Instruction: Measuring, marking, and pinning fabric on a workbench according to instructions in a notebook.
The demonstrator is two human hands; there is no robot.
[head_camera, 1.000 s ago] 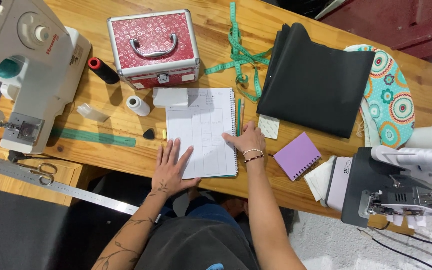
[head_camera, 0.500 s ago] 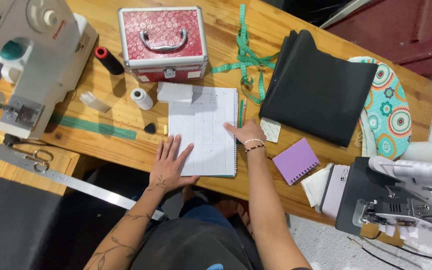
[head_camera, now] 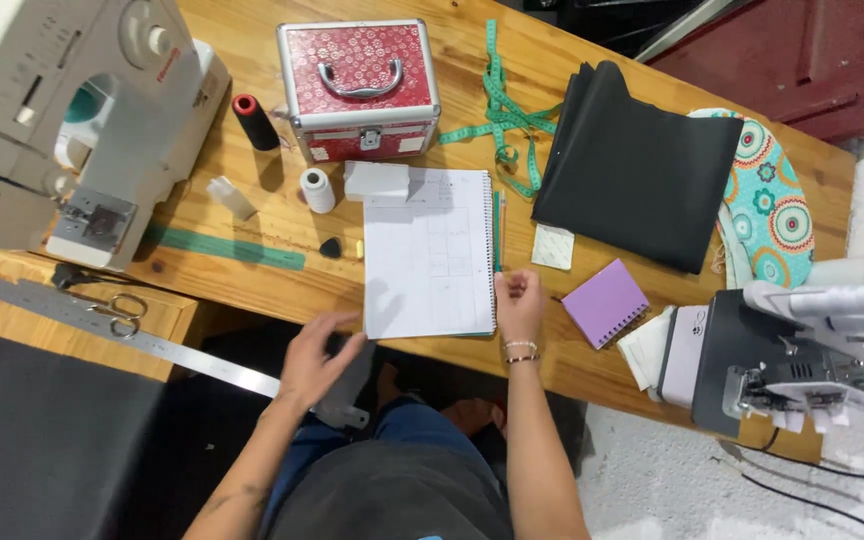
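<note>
**Now: both hands at the spiral notebook, near edge of the bench**

Currently the spiral notebook (head_camera: 430, 255) lies open and flat on the wooden bench (head_camera: 252, 60), its lower edge close to the bench's near edge, the wire binding along its right side. The page shows faint ruled boxes.

Left hand (head_camera: 314, 362): fingers loosely spread, holding nothing, positioned off the near edge of the bench just below the notebook's lower left corner. Contact with the page cannot be told.

Right hand (head_camera: 520, 300): fingers curled, resting at the notebook's lower right corner beside the binding. Whether it pinches anything cannot be told. Bracelets on the wrist.

Surroundings:
- A green pencil (head_camera: 498, 232) lies along the binding, just right of the notebook.
- A white block (head_camera: 376, 181) sits at the notebook's top left corner.
- A red patterned case (head_camera: 359, 88) with metal handle stands toward the far edge.
- A black thread spool (head_camera: 253, 121) and a white thread spool (head_camera: 318, 189) stand left of the case and notebook.
- A sewing machine (head_camera: 62, 120) occupies the left end.
- A green measuring tape (head_camera: 500, 110) lies beside folded black fabric (head_camera: 632, 165).
- A small purple notebook (head_camera: 605, 302) lies right of the right hand.
- An overlock machine (head_camera: 782, 360) sits at the right corner.
</note>
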